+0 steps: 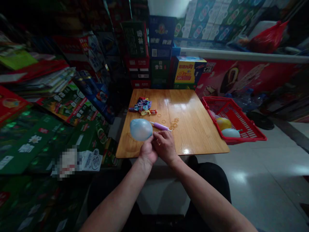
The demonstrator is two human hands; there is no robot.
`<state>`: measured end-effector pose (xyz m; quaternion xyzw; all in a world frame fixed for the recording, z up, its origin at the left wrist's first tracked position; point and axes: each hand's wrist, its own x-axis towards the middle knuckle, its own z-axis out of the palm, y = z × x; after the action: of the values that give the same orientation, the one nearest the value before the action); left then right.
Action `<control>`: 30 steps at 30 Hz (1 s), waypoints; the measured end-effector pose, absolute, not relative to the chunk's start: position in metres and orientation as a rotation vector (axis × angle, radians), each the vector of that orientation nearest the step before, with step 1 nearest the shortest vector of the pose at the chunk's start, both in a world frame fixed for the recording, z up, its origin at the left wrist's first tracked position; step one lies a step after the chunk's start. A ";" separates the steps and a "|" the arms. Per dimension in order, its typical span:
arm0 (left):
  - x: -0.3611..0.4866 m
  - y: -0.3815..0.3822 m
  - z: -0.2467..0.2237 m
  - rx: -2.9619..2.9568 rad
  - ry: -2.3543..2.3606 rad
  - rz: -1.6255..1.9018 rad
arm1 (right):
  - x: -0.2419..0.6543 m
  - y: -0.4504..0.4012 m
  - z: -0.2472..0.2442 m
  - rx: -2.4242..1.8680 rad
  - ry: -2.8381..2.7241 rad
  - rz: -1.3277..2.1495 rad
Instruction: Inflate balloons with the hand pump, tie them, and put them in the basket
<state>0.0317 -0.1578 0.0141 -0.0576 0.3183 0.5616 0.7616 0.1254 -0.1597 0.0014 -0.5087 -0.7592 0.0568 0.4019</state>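
Observation:
A light blue inflated balloon (141,130) hangs over the near left of the wooden table (193,129), its neck end toward my hands. My left hand (148,150) is closed around that neck, and my right hand (165,145) meets it there with bent fingers pinching at the same spot. The neck itself is hidden by the fingers. Just beyond my hands lies a purple balloon pump (161,126) with a white tip. Several tan rubber bands (174,123) rest beside it. Farther back sits a pile of uninflated coloured balloons (143,106).
To the right, a red plastic basket (251,133) holds inflated balloons, among them a yellow balloon (223,123). Stacked cartons (161,42) stand behind the table. Green beer cartons (21,141) crowd the left side. Tiled floor (258,174) shows at right.

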 end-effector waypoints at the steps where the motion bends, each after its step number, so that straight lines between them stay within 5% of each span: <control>1: 0.033 -0.169 0.019 -0.130 0.696 1.213 | 0.126 -0.171 0.004 -1.287 -1.928 0.147; 19: 0.045 -0.329 0.052 0.129 0.793 1.267 | 0.139 -0.301 0.028 -1.563 -1.976 0.104; 30: 0.018 -0.366 0.079 1.684 1.073 1.301 | 0.165 -0.314 0.044 -1.510 -2.161 0.377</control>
<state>0.0184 -0.3657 0.0788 0.6565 0.4183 0.5070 0.3701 0.1649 -0.3137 0.0440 -0.5509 -0.7884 0.1374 0.2370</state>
